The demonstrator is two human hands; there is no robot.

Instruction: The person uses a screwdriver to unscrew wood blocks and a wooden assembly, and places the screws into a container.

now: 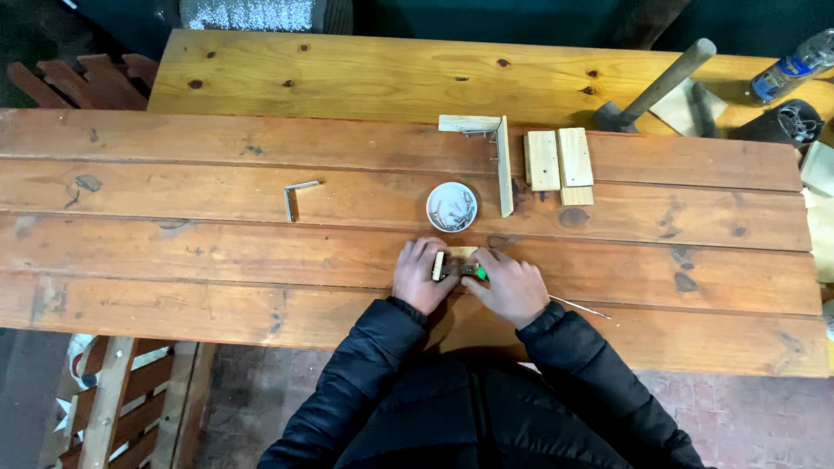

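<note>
My left hand (421,276) grips a small pale wooden piece (440,264) that stands on edge on the wooden table (217,260). My right hand (511,285) is closed around a tool with a green handle (477,272), its tip against the wooden piece. Both hands touch at the table's near middle. Just beyond them sits a small white bowl (452,207) holding several screws.
A metal angle bracket (295,196) lies left of the bowl. An L-shaped wooden assembly (502,161) and two short wood blocks (558,161) lie beyond it. A hammer (653,89), a plastic bottle (795,62) and a dark pouch (777,123) lie at the far right. A thin rod (580,307) lies by my right wrist.
</note>
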